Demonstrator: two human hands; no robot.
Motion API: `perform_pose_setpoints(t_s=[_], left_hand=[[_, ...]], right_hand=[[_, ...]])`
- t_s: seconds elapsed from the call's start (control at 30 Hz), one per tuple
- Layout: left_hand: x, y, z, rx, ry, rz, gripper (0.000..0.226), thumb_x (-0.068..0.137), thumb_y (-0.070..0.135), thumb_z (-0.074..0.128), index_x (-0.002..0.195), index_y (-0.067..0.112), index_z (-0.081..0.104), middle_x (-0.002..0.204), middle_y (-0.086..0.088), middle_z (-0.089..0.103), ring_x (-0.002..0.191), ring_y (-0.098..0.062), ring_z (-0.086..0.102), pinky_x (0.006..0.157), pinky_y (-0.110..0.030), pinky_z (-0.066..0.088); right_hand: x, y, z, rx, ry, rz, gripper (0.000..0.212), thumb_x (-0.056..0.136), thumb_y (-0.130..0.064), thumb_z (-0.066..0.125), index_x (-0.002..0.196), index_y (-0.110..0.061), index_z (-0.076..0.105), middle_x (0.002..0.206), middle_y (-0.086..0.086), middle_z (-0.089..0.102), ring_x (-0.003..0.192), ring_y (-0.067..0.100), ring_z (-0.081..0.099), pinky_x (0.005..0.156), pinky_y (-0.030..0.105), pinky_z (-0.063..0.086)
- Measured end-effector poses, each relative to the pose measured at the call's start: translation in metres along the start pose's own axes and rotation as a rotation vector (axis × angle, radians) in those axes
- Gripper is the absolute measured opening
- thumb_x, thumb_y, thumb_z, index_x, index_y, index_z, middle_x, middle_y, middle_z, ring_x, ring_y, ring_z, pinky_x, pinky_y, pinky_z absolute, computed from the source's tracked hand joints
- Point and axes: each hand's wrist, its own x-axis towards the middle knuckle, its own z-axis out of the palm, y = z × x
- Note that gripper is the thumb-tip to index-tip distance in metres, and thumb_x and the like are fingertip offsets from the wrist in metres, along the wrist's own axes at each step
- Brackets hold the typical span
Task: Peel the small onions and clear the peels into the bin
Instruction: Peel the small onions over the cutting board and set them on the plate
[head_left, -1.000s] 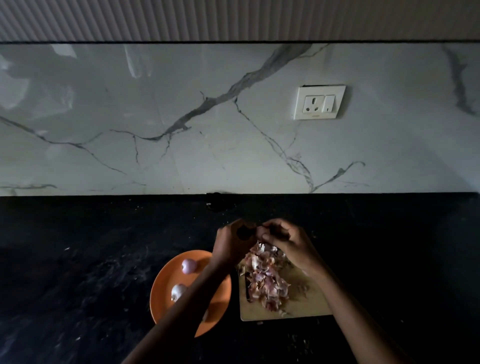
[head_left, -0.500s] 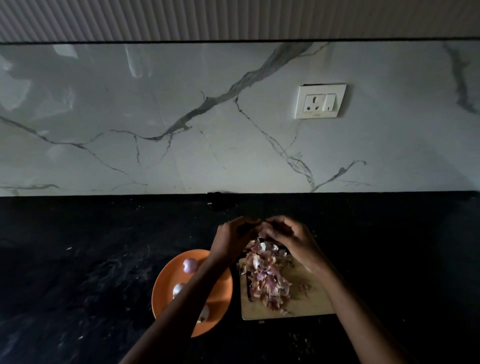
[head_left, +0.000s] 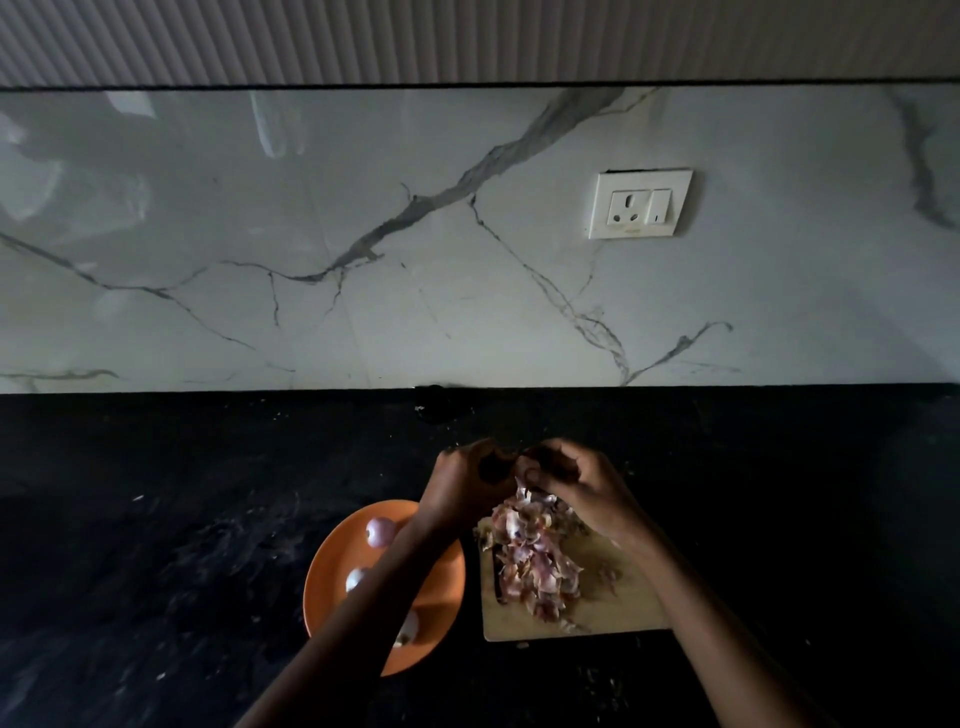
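Nearest me, the orange plate holds three peeled onions, kept apart from the waste. Beside it the cutting board carries the peel heap, gathered, I judge, for one trip to a bin I cannot see. Above its far edge my left hand curls round a dark onion; my right hand pinches a peel so it drops there.

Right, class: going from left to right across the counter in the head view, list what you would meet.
Orange plate holding peeled onions → left hand → right hand above the peel pile on the wooden cutting board.
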Motion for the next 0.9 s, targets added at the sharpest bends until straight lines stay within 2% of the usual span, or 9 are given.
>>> perform_pose_setpoints(t_s=[0.13,0.23,0.43,0.6,0.7,0.77,0.83,0.9], left_hand=[[0.002,-0.003,0.0,-0.039,0.036,-0.029,0.021,0.081,0.027,0.077,0.098,0.015,0.074,0.088,0.002,0.075,0.078,-0.01,0.07,0.07,-0.035,0.057],[0.004,-0.001,0.001,-0.192,0.047,-0.122,0.015,0.084,0.023,0.079,0.097,0.017,0.075,0.086,0.004,0.076,0.077,-0.008,0.072,0.07,-0.035,0.059],[0.005,0.003,0.007,-0.491,0.079,-0.281,0.006,0.089,0.022,0.074,0.095,0.024,0.072,0.086,-0.003,0.077,0.078,-0.019,0.076,0.075,-0.046,0.062],[0.006,-0.008,0.01,-0.568,0.146,-0.444,0.002,0.091,0.024,0.072,0.09,0.026,0.073,0.085,-0.001,0.077,0.084,-0.025,0.076,0.078,-0.044,0.062],[0.003,-0.01,0.01,-0.549,0.021,-0.376,0.014,0.096,0.032,0.065,0.093,0.022,0.074,0.086,-0.002,0.077,0.078,-0.022,0.076,0.075,-0.046,0.062],[0.002,-0.001,0.01,-0.592,-0.045,-0.334,0.026,0.095,0.041,0.061,0.1,0.018,0.073,0.089,-0.003,0.076,0.08,-0.019,0.075,0.073,-0.041,0.061],[0.003,0.009,0.011,-0.636,-0.066,-0.317,0.032,0.087,0.049,0.065,0.105,0.024,0.073,0.094,-0.003,0.076,0.088,-0.019,0.075,0.077,-0.042,0.061],[0.004,0.017,0.011,-0.678,-0.065,-0.283,0.028,0.083,0.048,0.07,0.104,0.029,0.073,0.097,-0.003,0.077,0.093,-0.022,0.074,0.082,-0.042,0.061]], right_hand=[[0.001,-0.001,-0.001,-0.01,-0.018,0.0,0.031,0.084,-0.031,0.079,0.113,-0.026,0.069,0.106,-0.006,0.075,0.102,0.011,0.07,0.092,0.034,0.055],[0.001,-0.004,-0.003,0.041,-0.003,-0.017,0.027,0.087,-0.02,0.076,0.113,-0.025,0.069,0.106,-0.002,0.076,0.104,0.014,0.07,0.092,0.036,0.056],[-0.001,-0.007,-0.005,0.192,0.008,-0.011,0.033,0.08,-0.028,0.076,0.113,-0.023,0.07,0.112,0.0,0.074,0.111,0.018,0.068,0.099,0.035,0.052],[-0.002,-0.006,-0.007,0.42,0.048,-0.005,0.034,0.08,-0.015,0.072,0.113,-0.013,0.066,0.111,0.005,0.074,0.111,0.023,0.066,0.092,0.031,0.056],[-0.002,-0.005,-0.011,0.372,0.041,-0.027,0.041,0.083,-0.018,0.073,0.123,-0.013,0.064,0.12,0.008,0.071,0.117,0.023,0.065,0.098,0.039,0.053],[-0.001,-0.005,-0.011,0.33,0.045,-0.03,0.04,0.085,-0.02,0.073,0.125,-0.016,0.065,0.122,0.005,0.071,0.119,0.022,0.065,0.101,0.038,0.051],[-0.001,-0.005,-0.009,0.299,0.05,-0.04,0.034,0.087,-0.019,0.072,0.121,-0.019,0.067,0.12,0.002,0.072,0.118,0.02,0.066,0.1,0.035,0.052],[0.0,-0.004,-0.007,0.264,0.056,-0.05,0.029,0.088,-0.021,0.073,0.117,-0.022,0.068,0.119,0.002,0.072,0.116,0.02,0.066,0.099,0.036,0.052]])
